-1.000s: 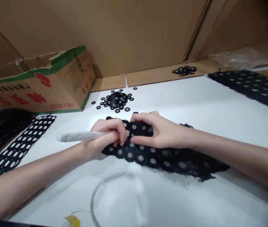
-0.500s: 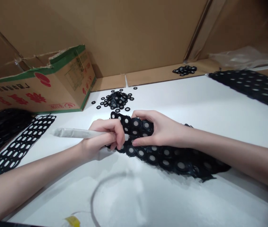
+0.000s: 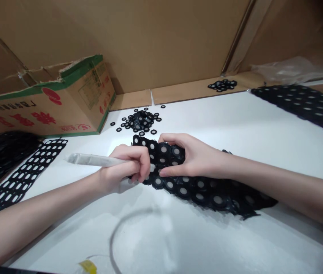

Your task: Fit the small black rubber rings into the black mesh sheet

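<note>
My left hand [image 3: 129, 165] is closed around a pale grey pen-like tool [image 3: 93, 160]. The tool's rear end sticks out to the left, and its front end meets a black sheet [image 3: 182, 191] dotted with rows of round pale spots. My right hand [image 3: 200, 155] grips that sheet from the right, fingers behind the raised part and thumb on the front. The sheet is bent up between both hands, and its lower part trails right beneath my right forearm. What the tool's tip touches is too small to make out.
Behind my hands lies a pile of small black rings [image 3: 141, 121]; more rings [image 3: 222, 85] sit farther back. A cardboard box [image 3: 84, 97] stands at left above a perforated black strip [image 3: 24, 171]. Another black sheet [image 3: 301, 104] and clear plastic film [image 3: 298, 70] are at right.
My left hand and the tool have shifted very slightly right. My right hand and the sheet have hardly moved.
</note>
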The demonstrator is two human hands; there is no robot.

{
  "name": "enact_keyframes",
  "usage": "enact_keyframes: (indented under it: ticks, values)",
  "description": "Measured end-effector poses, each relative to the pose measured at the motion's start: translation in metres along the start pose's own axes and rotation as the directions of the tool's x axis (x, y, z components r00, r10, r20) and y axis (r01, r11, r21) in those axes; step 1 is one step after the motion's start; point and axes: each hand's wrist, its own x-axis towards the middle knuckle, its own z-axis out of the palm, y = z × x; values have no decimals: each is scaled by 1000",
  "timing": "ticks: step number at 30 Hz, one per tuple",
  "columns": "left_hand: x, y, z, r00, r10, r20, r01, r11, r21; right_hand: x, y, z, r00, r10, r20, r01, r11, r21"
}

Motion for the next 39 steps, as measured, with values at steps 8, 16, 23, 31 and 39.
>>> enact_keyframes:
  ticks: [8,16,23,31,39]
  values:
    - [2,1,-1,996,-65,67,67,997,-28,-2,-5,0,999,20,27,-19,999,-45]
    - [3,1,0,998,-36,-42,31,993,-116,-1,-5,1,999,47,23,-45,995,-91]
    - [0,3,3,996,-83,11,83,973,-214,-3,-4,2,999,38,10,-37,995,-94]
    - [-2,5,3,996,-78,45,77,997,28,-3,-4,3,997,38,-74,-40,999,-27]
    - [-1,3,1,995,-47,89,36,992,117,-5,-13,2,997,79,-6,-78,971,-225]
